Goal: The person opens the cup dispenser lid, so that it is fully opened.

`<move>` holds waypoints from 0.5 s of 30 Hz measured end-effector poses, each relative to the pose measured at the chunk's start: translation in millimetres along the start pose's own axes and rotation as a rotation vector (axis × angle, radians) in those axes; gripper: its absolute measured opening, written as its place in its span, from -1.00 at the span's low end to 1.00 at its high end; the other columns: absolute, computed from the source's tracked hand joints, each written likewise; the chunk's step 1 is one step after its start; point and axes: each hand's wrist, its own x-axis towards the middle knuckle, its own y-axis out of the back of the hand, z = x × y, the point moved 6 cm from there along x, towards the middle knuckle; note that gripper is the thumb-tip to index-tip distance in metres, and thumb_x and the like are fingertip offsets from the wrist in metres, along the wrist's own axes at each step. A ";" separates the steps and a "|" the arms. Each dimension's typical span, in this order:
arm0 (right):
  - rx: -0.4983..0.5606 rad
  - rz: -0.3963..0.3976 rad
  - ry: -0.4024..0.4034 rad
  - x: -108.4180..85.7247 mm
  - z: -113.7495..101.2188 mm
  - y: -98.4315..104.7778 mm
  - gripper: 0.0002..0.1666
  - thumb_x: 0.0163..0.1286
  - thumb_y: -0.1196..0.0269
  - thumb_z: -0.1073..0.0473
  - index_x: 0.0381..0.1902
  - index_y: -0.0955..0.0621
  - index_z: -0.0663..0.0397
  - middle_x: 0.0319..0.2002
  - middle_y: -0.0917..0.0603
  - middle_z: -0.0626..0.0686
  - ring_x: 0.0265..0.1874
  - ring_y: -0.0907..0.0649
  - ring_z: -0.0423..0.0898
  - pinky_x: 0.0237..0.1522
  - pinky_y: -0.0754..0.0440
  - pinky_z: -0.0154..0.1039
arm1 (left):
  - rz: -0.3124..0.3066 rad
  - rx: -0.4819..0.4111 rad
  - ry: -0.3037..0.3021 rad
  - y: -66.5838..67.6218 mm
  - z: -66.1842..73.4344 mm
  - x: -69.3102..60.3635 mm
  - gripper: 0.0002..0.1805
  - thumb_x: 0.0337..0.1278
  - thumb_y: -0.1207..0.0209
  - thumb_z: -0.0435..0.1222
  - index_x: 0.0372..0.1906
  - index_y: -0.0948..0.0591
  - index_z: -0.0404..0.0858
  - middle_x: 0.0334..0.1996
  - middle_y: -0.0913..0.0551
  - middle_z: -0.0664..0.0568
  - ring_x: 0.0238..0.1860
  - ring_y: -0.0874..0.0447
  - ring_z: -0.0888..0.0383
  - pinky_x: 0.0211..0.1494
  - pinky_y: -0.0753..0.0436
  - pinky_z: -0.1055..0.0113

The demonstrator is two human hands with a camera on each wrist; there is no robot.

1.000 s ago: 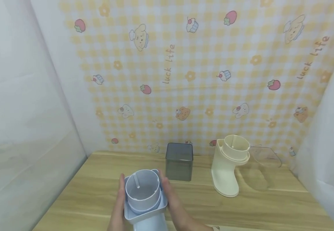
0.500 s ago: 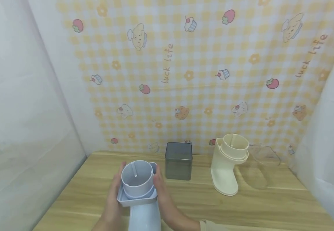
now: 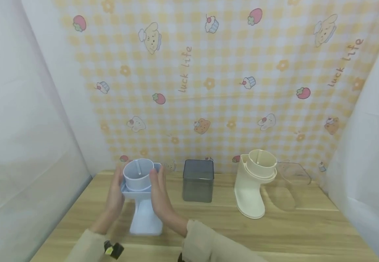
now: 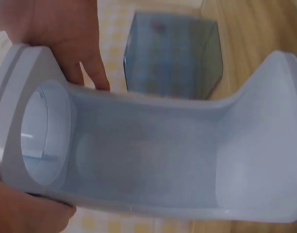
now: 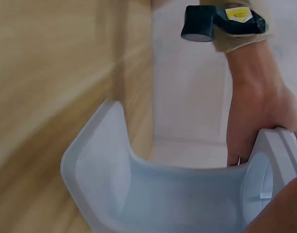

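Observation:
Between my two hands is a light blue plastic stand with a round open collar on top and a flared foot, also filling much of the left wrist view. My left hand grips the left side of its top. On the opposite side, my right hand holds the top edge, fingers along the collar. The stand is upright over the left part of the table; whether its foot touches the wood cannot be told. The right wrist view shows the left hand with fingers below the rim, thumb mostly hidden.
A dark see-through square box stands near the back of the wooden table. Right of it are a similar cream stand and a clear plastic piece. A checked cloth hangs behind, with white sheets at both sides.
Both hands have carried the blue stand away from the near edge, further back and slightly left, and its foot has come into view. The box and cream stand have stayed put.

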 end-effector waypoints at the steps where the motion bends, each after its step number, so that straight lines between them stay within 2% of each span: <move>1: -0.009 0.009 0.004 8.3 1.3 -1.3 0.04 0.48 0.37 -0.52 0.61 0.29 -0.02 0.62 0.33 0.05 0.60 0.27 0.10 0.53 0.33 0.27 | -0.006 0.011 0.018 1.1 -1.9 8.7 -0.29 0.55 0.47 0.18 0.48 -0.27 -0.17 0.60 -0.06 0.07 0.58 0.03 0.21 0.51 -0.12 0.48; 2: -0.016 0.016 0.013 16.9 2.7 -2.6 0.05 0.48 0.37 -0.53 0.61 0.29 0.01 0.62 0.33 0.06 0.60 0.26 0.10 0.53 0.32 0.25 | 0.000 0.019 0.030 2.8 -3.9 17.1 -0.23 0.53 0.50 0.21 0.52 -0.19 -0.22 0.59 -0.08 0.03 0.56 0.01 0.17 0.51 -0.12 0.45; 4: -0.027 0.026 0.028 32.6 5.3 -4.7 0.08 0.46 0.35 -0.54 0.61 0.28 0.04 0.62 0.31 0.08 0.60 0.24 0.10 0.55 0.28 0.23 | 0.002 0.017 0.049 6.1 -8.9 31.7 -0.17 0.53 0.53 0.21 0.56 -0.08 -0.31 0.62 0.02 0.00 0.60 0.12 0.13 0.58 0.00 0.35; 9: -0.050 0.086 0.038 63.7 10.9 -5.4 0.15 0.43 0.30 -0.58 0.61 0.20 0.10 0.62 0.23 0.11 0.60 0.16 0.10 0.58 0.20 0.16 | -0.029 0.026 0.048 11.6 -21.8 62.0 -0.10 0.46 0.67 0.26 0.59 0.09 -0.32 0.63 0.19 -0.06 0.63 0.34 0.03 0.65 0.31 0.08; 13: -0.082 0.113 0.049 81.6 11.1 -5.5 0.16 0.42 0.29 -0.58 0.61 0.17 0.13 0.63 0.20 0.14 0.60 0.12 0.12 0.58 0.16 0.13 | -0.047 0.095 0.055 17.1 -24.2 78.8 -0.03 0.37 0.80 0.31 0.60 0.08 -0.26 0.61 0.05 -0.15 0.63 0.26 -0.07 0.64 0.29 -0.03; 15: -0.109 0.129 0.055 89.3 10.2 -4.8 0.16 0.42 0.30 -0.58 0.60 0.16 0.16 0.62 0.18 0.16 0.60 0.09 0.13 0.58 0.13 0.12 | -0.065 0.119 0.070 18.9 -24.5 86.0 -0.01 0.32 0.85 0.33 0.61 0.10 -0.22 0.61 0.07 -0.14 0.63 0.28 -0.09 0.63 0.31 -0.06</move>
